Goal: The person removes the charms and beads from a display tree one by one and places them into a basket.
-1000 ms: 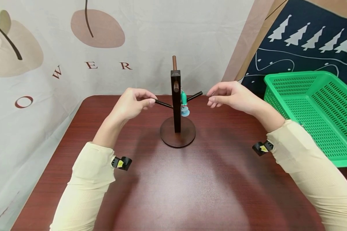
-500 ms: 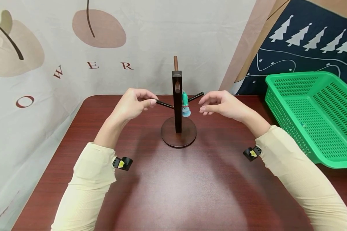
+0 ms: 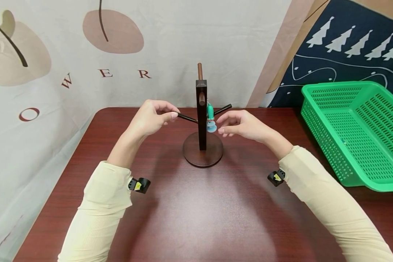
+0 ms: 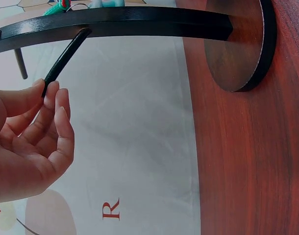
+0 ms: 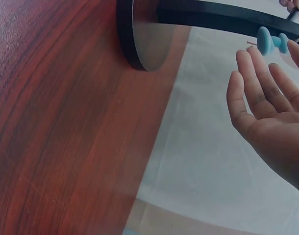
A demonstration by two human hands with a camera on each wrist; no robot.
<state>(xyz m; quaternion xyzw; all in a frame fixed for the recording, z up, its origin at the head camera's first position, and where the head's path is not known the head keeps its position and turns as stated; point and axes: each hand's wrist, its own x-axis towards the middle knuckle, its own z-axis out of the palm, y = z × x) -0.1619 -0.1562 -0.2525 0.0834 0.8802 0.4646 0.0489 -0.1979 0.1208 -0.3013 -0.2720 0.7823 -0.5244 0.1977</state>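
Observation:
A dark wooden peg stand (image 3: 201, 125) rises from its round base (image 3: 196, 160) in the head view. My left hand (image 3: 150, 118) pinches the tip of its left peg (image 3: 188, 118) between thumb and fingers; the left wrist view shows this pinch on the black peg (image 4: 66, 56) closely. A teal and light-blue keychain (image 3: 210, 112) hangs on the post's right side, by the right peg (image 3: 225, 108). Just right of its light-blue end is my right hand (image 3: 243, 125), fingers loosely bent and apart. In the right wrist view the light-blue end (image 5: 265, 41) appears just beyond the fingertips.
On the right stands a green slotted basket (image 3: 350, 178), with a small bluish spot (image 3: 344, 142) visible at its side. The reddish-brown table (image 3: 196, 218) meets a printed cloth (image 3: 170, 43) behind the stand. More pegs (image 3: 200, 71) stick out near the post's top.
My right hand has moved left and slightly down, from beyond the right peg to beside the keychain's light-blue end. My left hand keeps its pinch on the left peg.

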